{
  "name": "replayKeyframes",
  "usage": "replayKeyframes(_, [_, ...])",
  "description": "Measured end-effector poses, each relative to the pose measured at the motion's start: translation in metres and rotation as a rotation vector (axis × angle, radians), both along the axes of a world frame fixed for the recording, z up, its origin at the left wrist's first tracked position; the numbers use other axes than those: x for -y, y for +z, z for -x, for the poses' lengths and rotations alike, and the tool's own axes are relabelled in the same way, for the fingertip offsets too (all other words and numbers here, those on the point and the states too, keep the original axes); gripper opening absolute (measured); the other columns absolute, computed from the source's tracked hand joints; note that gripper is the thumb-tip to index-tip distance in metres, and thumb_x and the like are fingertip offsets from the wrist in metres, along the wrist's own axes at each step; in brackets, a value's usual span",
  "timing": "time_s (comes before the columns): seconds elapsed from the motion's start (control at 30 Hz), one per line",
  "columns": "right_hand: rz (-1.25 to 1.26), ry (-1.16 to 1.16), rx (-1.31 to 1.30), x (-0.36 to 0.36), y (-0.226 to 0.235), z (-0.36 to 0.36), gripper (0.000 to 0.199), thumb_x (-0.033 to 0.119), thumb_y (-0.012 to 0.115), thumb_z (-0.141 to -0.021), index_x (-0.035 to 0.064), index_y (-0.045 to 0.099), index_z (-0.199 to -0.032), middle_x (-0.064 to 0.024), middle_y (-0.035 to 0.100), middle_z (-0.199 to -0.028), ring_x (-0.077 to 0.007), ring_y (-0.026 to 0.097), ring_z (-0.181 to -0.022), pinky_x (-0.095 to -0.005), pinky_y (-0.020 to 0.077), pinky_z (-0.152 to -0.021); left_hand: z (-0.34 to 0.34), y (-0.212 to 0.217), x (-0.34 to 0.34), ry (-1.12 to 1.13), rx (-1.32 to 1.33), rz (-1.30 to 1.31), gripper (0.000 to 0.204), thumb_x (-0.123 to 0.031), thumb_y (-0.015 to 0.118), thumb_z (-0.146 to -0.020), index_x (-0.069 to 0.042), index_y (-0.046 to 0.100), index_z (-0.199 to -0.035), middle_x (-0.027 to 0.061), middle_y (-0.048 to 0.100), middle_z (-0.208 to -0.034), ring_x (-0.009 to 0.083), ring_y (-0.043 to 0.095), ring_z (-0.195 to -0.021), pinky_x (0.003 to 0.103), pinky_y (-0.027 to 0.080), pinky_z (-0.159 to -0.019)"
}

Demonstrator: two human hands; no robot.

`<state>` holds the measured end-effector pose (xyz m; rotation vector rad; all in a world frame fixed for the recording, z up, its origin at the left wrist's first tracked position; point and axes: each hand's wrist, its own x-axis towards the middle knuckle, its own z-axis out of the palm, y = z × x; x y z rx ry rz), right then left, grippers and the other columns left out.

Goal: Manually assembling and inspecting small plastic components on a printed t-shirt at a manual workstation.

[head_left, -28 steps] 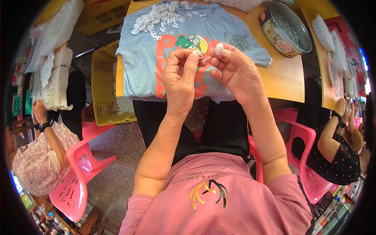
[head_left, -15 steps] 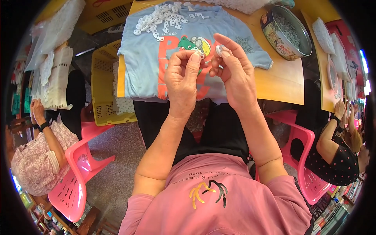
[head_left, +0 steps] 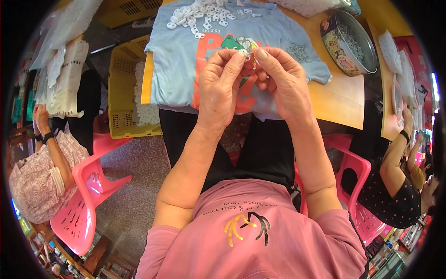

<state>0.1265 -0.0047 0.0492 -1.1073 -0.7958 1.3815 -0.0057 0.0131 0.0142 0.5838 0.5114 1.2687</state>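
My left hand [head_left: 219,90] pinches a small white plastic piece [head_left: 244,53] between thumb and forefinger. Its tips meet those of my right hand [head_left: 290,88], whose thumb and fingers are closed together; what they grip is mostly hidden. Under both hands a light blue T-shirt [head_left: 174,69] with a red and green print covers the table. White plastic pieces [head_left: 200,16], flat with holes, lie heaped at its far left. A scatter of small grey metal parts [head_left: 298,52] rests on the shirt's right side.
A round tin [head_left: 332,49] of grey metal parts stands on the yellow table [head_left: 341,100] at right. Left of the table is a yellow crate [head_left: 116,107] with white pieces. Pink chairs [head_left: 86,186] and seated people flank me on both sides.
My right hand has moved left and its fingertips now meet those of my left hand. The white round piece visible in the right fingers before is now mostly covered. The view has shifted slightly.
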Motion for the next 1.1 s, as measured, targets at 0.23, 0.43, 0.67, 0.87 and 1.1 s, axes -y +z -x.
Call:
replayKeyframes(0.23, [0.03,0.012,0.022,-0.002,-0.001,-0.004,0.018,0.02,0.07,-0.093,0.0035,0.069,-0.101,0.0013,0.064,-0.084,-0.0035,0.053,-0.067,-0.0188,0.0424,-0.055,-0.003,0.002,0.002,0.018,-0.086,-0.047,0.011,-0.011,0.058,-0.099,-0.001,0.058,-0.103,0.0077,0.068,-0.098,0.0126,0.066,-0.087,0.027,0.055,-0.078])
replayKeyframes(0.43, [0.027,0.027,0.008,-0.002,-0.002,-0.007,0.016,0.019,0.07,-0.092,0.0036,0.069,-0.098,0.0015,0.064,-0.082,-0.0034,0.053,-0.068,-0.0191,0.0433,-0.056,-0.004,-0.006,0.002,0.022,-0.149,-0.1,0.011,-0.011,0.06,-0.098,0.0,0.059,-0.102,0.0066,0.068,-0.095,0.0117,0.065,-0.087,0.025,0.055,-0.078])
replayKeyframes(0.67, [-0.013,0.019,-0.009,0.004,0.001,-0.012,0.024,0.017,0.065,-0.096,0.0005,0.068,-0.113,-0.0001,0.063,-0.085,-0.0057,0.055,-0.073,-0.0218,0.0471,-0.061,-0.006,-0.003,0.004,0.065,-0.154,-0.085,0.013,-0.012,0.061,-0.098,0.0,0.06,-0.102,0.0065,0.067,-0.094,0.0122,0.065,-0.086,0.026,0.054,-0.079])
replayKeyframes(0.87, [-0.133,0.03,-0.092,0.002,0.005,-0.024,0.029,0.011,0.061,-0.097,-0.0027,0.062,-0.123,-0.005,0.066,-0.097,-0.0111,0.063,-0.089,-0.0284,0.0551,-0.075,-0.008,-0.002,0.005,0.08,-0.227,-0.11,0.014,-0.013,0.06,-0.098,0.001,0.059,-0.102,0.0075,0.068,-0.095,0.0127,0.065,-0.086,0.026,0.055,-0.08])
replayKeyframes(1.1, [-0.082,-0.002,0.012,0.006,0.001,-0.019,0.03,0.011,0.064,-0.095,0.0002,0.062,-0.124,-0.0053,0.069,-0.1,-0.0129,0.065,-0.091,-0.0286,0.0551,-0.08,-0.008,0.0,0.007,0.08,-0.22,-0.118,0.012,-0.011,0.059,-0.099,0.001,0.059,-0.102,0.0087,0.068,-0.096,0.0138,0.066,-0.089,0.026,0.055,-0.082])
